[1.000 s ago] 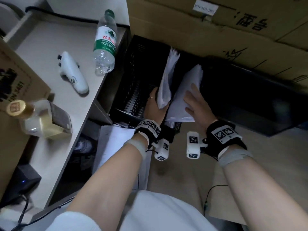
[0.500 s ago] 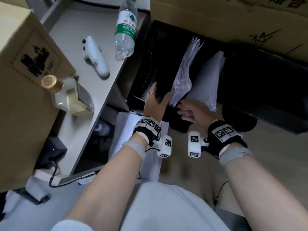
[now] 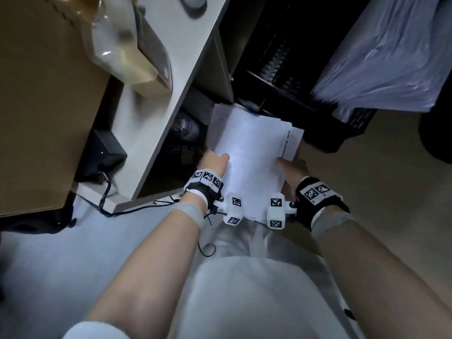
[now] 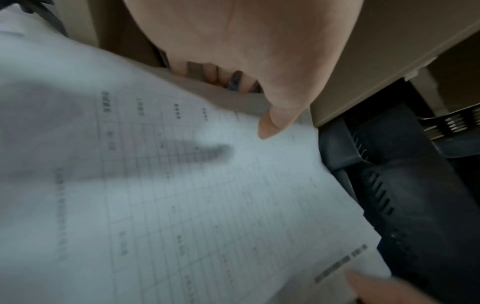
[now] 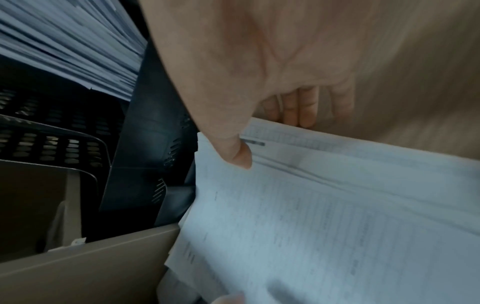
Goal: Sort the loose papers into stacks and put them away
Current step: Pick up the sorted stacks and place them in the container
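Note:
A loose stack of white printed papers lies low over the floor in front of my knees, and both hands hold it. My left hand grips its left edge, thumb on top and fingers underneath. My right hand pinches the right edge, thumb on the top sheet and fingers below. Behind it stands a black mesh file holder with sorted paper stacks leaning in its right slots.
A white desk with a pale bottle and a cardboard box is on the left. A black adapter and cable lie under it. Tan floor spreads to the right.
Both hands left the stacks in the file holder and dropped back and down to the loose papers by the desk, which they now hold. The view tilted downward.

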### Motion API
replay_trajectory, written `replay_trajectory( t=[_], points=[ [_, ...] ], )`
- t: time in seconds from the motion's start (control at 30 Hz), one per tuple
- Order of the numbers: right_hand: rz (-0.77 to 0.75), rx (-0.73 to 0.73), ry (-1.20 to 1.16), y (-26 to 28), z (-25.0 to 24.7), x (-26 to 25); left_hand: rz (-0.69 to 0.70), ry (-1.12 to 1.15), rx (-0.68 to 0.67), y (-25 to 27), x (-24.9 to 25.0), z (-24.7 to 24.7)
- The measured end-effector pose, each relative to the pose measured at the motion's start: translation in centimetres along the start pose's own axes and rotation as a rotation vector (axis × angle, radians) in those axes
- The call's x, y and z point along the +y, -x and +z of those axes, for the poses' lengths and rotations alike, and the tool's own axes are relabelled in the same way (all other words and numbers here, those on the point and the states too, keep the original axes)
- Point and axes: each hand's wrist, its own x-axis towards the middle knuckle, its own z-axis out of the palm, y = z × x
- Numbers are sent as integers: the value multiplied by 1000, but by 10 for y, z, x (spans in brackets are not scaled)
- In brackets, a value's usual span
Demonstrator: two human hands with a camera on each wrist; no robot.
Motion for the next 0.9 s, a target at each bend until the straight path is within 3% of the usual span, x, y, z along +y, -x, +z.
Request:
replay_trajectory(
  t=[0.2,0.27,0.4,0.57,0.8,0.9],
  points=[
    [19,48,62,12,13,-11,51,-41,-3,9,15,6],
    [58,90,100,-4,12,-5,50,-134,1,15,13,12],
    [49,103,-75,-46,6,16,26,-161,-10,20,7,21],
    [85,43,-76,6,-8,15,47,-141,-100,26,8,24],
    [6,92,-208,10,-7,34,93,-234,-46,38,3,39],
    [-38,58,-256,-28,-3,50,90,-215,22,38,1,35]
  ],
)
